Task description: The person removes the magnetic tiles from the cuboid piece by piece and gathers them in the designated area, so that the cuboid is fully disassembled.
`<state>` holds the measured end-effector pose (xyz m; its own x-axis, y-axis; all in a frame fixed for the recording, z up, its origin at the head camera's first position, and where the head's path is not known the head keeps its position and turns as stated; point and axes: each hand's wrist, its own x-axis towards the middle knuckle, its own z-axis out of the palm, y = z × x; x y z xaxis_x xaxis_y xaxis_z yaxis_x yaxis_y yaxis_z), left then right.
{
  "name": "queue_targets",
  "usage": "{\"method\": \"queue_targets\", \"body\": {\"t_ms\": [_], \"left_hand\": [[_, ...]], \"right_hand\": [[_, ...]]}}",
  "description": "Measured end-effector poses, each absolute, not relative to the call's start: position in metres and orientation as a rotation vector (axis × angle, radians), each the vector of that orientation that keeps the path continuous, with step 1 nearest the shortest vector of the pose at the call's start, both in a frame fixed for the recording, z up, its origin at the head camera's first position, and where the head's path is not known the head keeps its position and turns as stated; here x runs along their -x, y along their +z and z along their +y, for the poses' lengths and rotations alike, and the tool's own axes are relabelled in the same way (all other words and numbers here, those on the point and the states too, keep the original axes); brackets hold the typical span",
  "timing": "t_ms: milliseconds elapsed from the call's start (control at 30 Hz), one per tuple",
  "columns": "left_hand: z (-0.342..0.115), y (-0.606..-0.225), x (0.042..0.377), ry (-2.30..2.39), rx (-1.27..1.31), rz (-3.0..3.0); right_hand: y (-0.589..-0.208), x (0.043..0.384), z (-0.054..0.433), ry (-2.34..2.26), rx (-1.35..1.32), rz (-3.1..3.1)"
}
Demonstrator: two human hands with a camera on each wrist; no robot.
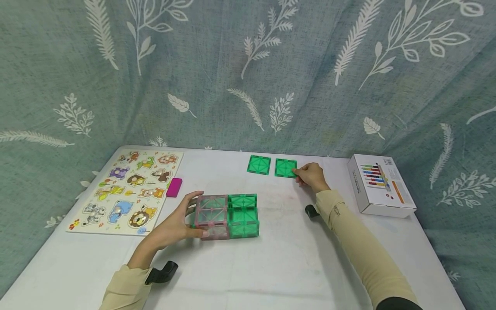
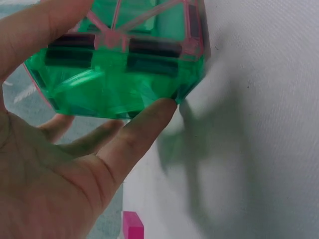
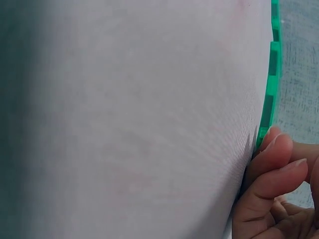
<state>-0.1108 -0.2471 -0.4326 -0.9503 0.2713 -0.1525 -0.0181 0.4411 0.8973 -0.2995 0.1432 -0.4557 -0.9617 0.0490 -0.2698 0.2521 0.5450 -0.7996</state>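
Note:
A box-shaped build of clear magnetic tiles [image 1: 243, 224], pink on its left and green on its right, is held at its left end by my left hand [image 1: 176, 226]. The left wrist view shows the thumb and fingers spread round the green end wall [image 2: 94, 89] of that build. At the back of the table, my right hand [image 1: 311, 175] pinches the right edge of a flat green magnetic tile [image 1: 285, 167]. A second green tile [image 1: 258, 164] lies just left of it. In the right wrist view, curled fingertips [image 3: 279, 149] meet the end of the green tile edge [image 3: 271, 84].
An animal puzzle board [image 1: 128, 189] lies at the left, with a magenta block [image 1: 174, 187] by its right edge. A white printed box [image 1: 381, 185] stands at the right. Patterned cloth [image 1: 217, 86] hangs behind the white table [image 1: 279, 267].

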Motion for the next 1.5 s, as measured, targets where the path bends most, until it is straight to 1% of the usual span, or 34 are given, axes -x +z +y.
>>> {"method": "queue_targets", "body": {"t_ms": [400,700,933,1167,1500], "left_hand": [[-0.248,-0.433,0.111,1.521,-0.206,2.385],[-0.248,-0.430,0.112,1.515,-0.204,2.386],[-0.248,-0.431,0.113,1.529,-0.206,2.397],[-0.250,-0.431,0.115,1.502,-0.234,2.403],[-0.252,-0.428,0.114,1.487,-0.226,2.369]], "right_hand": [[-0.458,0.300,0.144,-1.311,-0.191,2.679],[-0.449,0.294,0.141,-1.202,-0.060,2.800],[-0.440,0.286,0.129,-1.139,0.178,2.774],[-0.427,0.269,0.108,-1.029,0.421,2.780],[-0.411,0.245,0.083,-1.012,0.751,2.595]]}}
